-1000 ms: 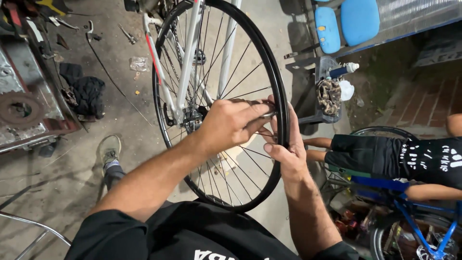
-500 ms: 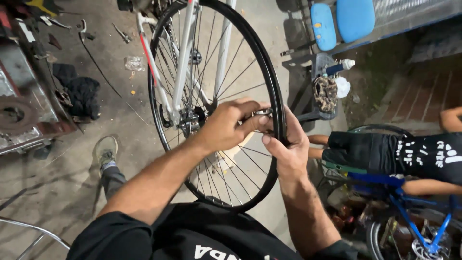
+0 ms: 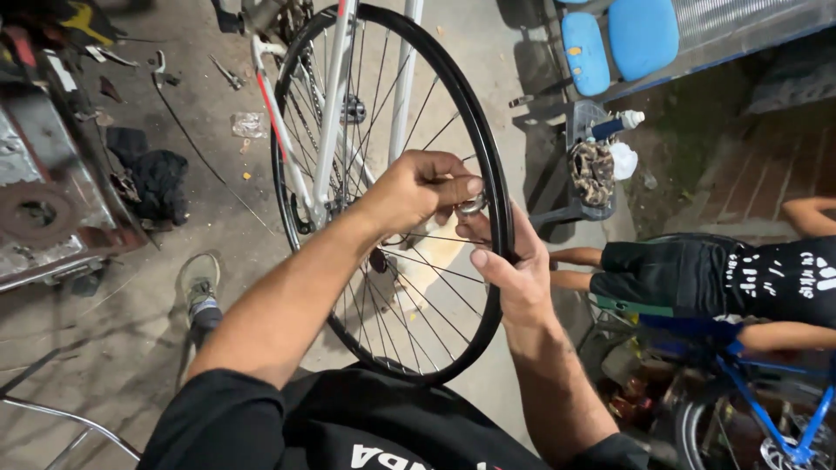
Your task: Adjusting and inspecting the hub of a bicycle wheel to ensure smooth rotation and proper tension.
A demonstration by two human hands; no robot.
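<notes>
Pinched between thumb and fingers of left hand [image 3: 418,187]: small round metal tool [image 3: 473,206], pressed against spokes just inside black rim [image 3: 499,209]. Right hand [image 3: 514,274] wraps rim from outside, fingers closed on it, thumb on inner face. Bicycle wheel [image 3: 383,287] stands upright in white frame [image 3: 335,130], directly before wearer. Blue chair [image 3: 620,43] beyond; scattered tools [image 3: 228,74] on concrete floor [image 3: 218,209]. Second person in black [image 3: 723,277] leans over blue bicycle [image 3: 766,418], right.
</notes>
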